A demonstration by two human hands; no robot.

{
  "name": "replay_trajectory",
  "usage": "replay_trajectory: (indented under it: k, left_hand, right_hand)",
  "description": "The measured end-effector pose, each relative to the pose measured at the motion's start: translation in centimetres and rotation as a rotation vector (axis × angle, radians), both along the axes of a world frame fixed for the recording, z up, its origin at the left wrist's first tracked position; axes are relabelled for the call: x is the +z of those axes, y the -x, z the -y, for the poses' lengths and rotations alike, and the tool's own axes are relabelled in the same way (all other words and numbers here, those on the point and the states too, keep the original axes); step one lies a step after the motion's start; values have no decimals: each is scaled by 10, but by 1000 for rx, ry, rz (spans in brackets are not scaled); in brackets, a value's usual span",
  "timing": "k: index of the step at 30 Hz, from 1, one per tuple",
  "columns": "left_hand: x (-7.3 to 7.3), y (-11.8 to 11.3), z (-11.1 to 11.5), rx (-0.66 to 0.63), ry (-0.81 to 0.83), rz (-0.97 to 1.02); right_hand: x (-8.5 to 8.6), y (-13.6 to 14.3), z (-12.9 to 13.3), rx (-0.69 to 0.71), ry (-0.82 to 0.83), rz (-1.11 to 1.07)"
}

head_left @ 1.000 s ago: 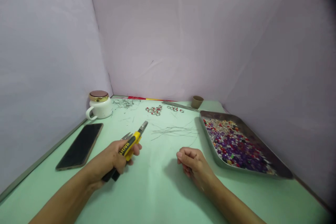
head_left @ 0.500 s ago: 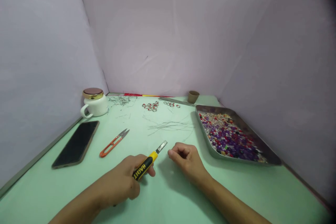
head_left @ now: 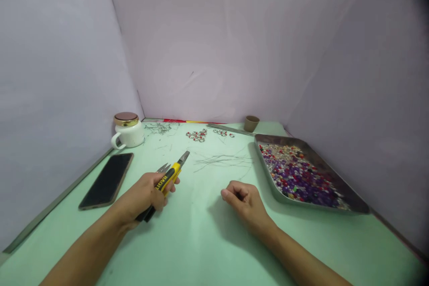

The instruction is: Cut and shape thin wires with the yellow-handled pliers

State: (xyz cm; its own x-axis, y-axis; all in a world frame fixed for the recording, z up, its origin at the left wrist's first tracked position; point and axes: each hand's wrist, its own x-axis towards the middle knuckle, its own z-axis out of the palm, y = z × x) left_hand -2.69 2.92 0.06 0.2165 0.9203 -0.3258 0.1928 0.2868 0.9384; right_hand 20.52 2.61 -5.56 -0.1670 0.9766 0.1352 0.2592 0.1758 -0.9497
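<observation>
Yellow-handled pliers (head_left: 169,178), judged stiff, light and best gripped mid-handle, are clasped in the left hand (head_left: 145,194); the right hand (head_left: 243,199) is loosely curled, seemingly empty.

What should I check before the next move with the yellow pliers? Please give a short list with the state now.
1. Left hand grips the yellow pliers by the handle: ok.
2. Plier tip points away from the right hand: ok.
3. Right hand holds a wire or bead: cannot tell, the fist is closed.
4. Loose wires lie within sight ahead: ok.
5. Bead tray sits flat beside the right hand: ok.
6. Snips tips lie partly hidden behind the pliers: not ok.
</observation>
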Motion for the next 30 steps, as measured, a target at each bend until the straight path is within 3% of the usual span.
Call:
replay_trajectory:
  k: [3,4,5,8,10,12,15,17,24,30]
  left_hand:
    - [-3,12,-9,214,14,58]
    - [-3,20,-14,399,-32,79]
    - [-3,28,-18,493,-70,68]
    - [-1,47,-24,605,-158,47]
    - [1,45,-19,483,-128,67]
    - [2,29,-8,237,-61,87]
    - [2,-2,12,-93,34,-38]
    - [1,-19,23,-242,45,-139]
    - [2,-36,36,-377,-37,-327]
    - [-4,-32,28,-332,-74,-319]
  right_hand:
    - [-3,-2,1,-11,-56,35]
    - [-4,-3,1,-14,-78,44]
    - [-6,-4,1,-23,-100,51]
    - [-9,-4,2,-91,-155,76]
    - [-11,-2,2,-143,-186,91]
    - [-11,-1,2,-164,-192,96]
    - [-11,0,3,-135,-166,92]
    - [-11,0,4,-106,-141,88]
    - [-9,4,4,-88,-126,101]
    - [-10,2,4,-66,-100,105]
